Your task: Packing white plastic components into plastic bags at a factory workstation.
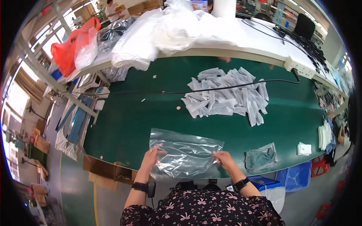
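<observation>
A clear plastic bag (186, 156) stretches between my two hands at the table's near edge. My left hand (151, 155) grips its left side, the thumb and fingers partly seen through the film. At the opposite side my right hand (225, 159) pinches the bag's edge. The bag looks flat, with nothing visible inside. Beyond it lies a heap of small, narrow whitish packets (226, 94). To the right of my right hand rests a clear bag with dark striped contents (261, 157). A small stack of white cards (304, 149) sits farther right.
A black cable (226, 89) crosses above the packet heap from a power strip (299, 68). The raised white shelf (260, 37) at the back carries plastic bags and a red bag (73, 47). Blue bins (296, 177) stand below the table's right edge.
</observation>
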A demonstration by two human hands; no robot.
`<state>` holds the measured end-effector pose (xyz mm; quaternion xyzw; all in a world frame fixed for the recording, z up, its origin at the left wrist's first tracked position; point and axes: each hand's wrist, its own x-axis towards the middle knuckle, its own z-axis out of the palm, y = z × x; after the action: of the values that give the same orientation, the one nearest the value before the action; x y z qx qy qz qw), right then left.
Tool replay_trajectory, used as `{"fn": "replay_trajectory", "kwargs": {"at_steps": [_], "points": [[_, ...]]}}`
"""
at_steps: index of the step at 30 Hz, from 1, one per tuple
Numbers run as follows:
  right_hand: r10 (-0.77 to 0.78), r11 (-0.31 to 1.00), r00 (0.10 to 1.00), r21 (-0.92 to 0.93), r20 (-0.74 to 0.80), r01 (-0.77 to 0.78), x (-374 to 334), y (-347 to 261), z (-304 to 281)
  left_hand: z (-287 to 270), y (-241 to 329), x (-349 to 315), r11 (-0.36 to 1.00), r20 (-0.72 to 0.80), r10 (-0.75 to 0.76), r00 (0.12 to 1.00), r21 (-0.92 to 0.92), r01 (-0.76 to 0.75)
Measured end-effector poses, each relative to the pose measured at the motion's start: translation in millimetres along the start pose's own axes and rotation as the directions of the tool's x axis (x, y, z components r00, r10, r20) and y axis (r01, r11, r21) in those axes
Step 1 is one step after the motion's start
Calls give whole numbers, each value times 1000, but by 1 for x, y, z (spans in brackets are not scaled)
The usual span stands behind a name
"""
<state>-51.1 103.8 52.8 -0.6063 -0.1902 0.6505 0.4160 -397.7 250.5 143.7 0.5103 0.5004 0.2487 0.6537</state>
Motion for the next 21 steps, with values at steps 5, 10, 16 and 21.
{"fn": "replay_trajectory", "kwargs": {"at_steps": [5, 10, 16, 21], "points": [[-164, 925, 986, 348, 8, 151, -9, -7, 9, -6, -1, 3, 999, -13, 29, 999, 21, -29], [-126, 946, 988, 310, 85, 94, -5, -2, -2, -1, -6, -1, 1000, -26, -13, 1000, -11, 13], [-231, 902, 969, 391, 81, 183, -5, -25, -1, -2, -13, 12, 1000, -62, 7, 998, 9, -7], [-168, 942, 985, 301, 48, 146, 4, -27, -14, 7, 2, 15, 998, -73, 34, 997, 54, -30]]}}
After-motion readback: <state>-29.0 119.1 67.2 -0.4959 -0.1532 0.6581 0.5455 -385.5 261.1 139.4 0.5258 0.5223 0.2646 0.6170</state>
